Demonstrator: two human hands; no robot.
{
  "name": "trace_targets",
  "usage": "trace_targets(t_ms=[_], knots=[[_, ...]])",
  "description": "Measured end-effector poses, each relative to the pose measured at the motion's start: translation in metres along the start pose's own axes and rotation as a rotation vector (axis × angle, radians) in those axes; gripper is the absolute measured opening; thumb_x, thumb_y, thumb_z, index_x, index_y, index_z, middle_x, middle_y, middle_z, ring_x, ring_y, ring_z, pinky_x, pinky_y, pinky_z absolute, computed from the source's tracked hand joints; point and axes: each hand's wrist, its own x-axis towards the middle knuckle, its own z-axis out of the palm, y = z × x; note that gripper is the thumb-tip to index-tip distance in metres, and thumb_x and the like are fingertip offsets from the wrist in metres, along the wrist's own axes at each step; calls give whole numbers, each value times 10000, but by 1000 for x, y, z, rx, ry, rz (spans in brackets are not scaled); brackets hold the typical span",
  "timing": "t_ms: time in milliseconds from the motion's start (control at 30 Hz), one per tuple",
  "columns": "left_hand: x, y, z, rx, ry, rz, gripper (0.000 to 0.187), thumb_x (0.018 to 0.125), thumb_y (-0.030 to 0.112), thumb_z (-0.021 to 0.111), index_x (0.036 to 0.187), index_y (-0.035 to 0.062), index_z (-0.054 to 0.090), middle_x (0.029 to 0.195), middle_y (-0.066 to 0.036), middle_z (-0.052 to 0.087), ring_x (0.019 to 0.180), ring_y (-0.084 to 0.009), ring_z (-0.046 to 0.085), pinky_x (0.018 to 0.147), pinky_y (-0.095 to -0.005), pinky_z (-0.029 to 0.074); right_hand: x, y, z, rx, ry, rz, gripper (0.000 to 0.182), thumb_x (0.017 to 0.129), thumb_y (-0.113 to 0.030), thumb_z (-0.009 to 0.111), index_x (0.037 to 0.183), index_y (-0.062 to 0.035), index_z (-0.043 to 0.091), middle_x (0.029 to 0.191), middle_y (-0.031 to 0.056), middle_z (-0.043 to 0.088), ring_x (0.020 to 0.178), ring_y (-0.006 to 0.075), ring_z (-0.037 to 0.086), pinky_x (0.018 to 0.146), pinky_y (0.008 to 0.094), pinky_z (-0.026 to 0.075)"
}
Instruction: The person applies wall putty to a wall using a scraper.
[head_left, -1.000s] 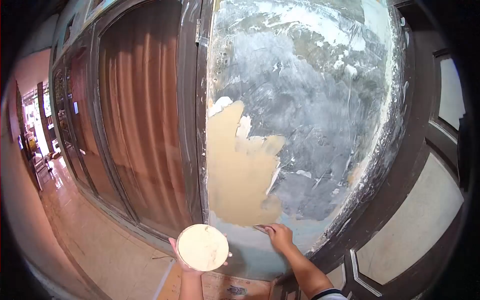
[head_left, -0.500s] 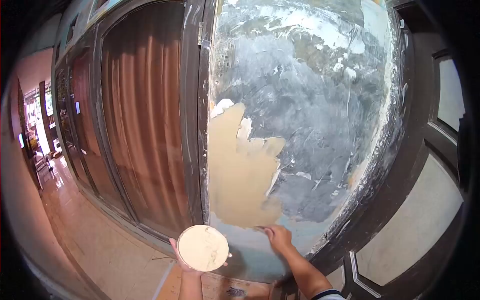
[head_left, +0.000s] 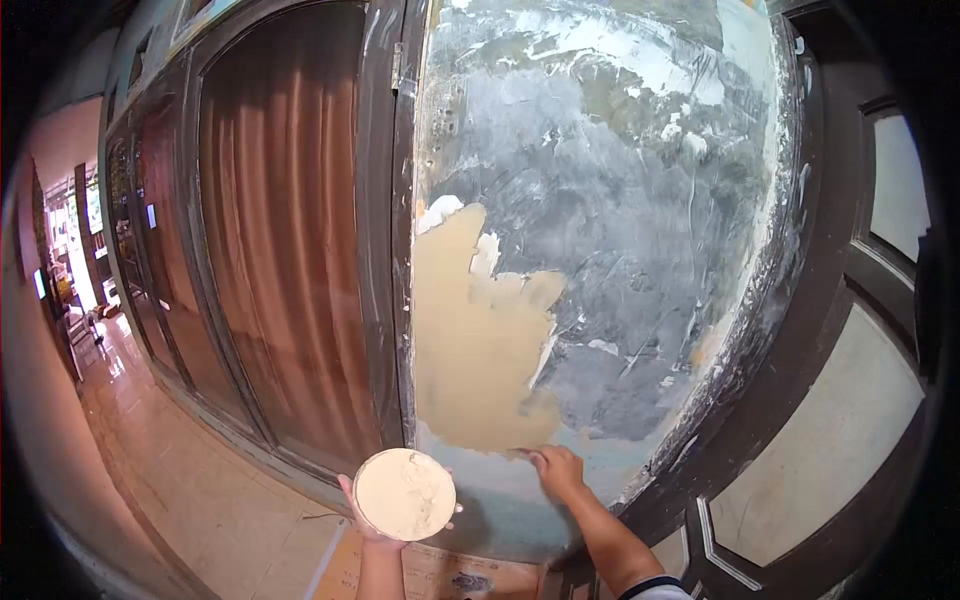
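Observation:
My left hand [head_left: 374, 535] is wrapped round a round tub of cream-coloured filler [head_left: 405, 494], its open top facing me and its surface uneven on the right. With closed fingers, my right hand [head_left: 558, 472] grips a putty knife [head_left: 521, 453], seen nearly edge-on and mostly hidden by the fingers. The knife lies at the lower edge of a smooth tan patch of filler [head_left: 475, 350] on the wall. Above and right of this patch, the wall [head_left: 620, 270] is bare grey with white smears.
A dark-framed window with a brown curtain [head_left: 290, 220] stands left of the wall. On the right is a dark door with pale panels [head_left: 820, 440]. Cardboard [head_left: 430, 572] covers the tiled floor [head_left: 230, 500] below me.
The view has shifted very slightly. Both hands keep almost the same place, the tub in the left and the putty knife at the patch's lower edge.

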Motion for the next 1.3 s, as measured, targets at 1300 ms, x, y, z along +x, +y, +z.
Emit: trace_targets(t_ms=[1300], knots=[[-3,-3,-5,-36,-41,17,1273,746,1030,371,1606,91,344,1549,-399,379,1194,-723,518,822,-840,514,1,9,-19,137,273,-118,152,961,-263,717,1009,-139,791,945,120,764,873,358,711,760,498,560]])
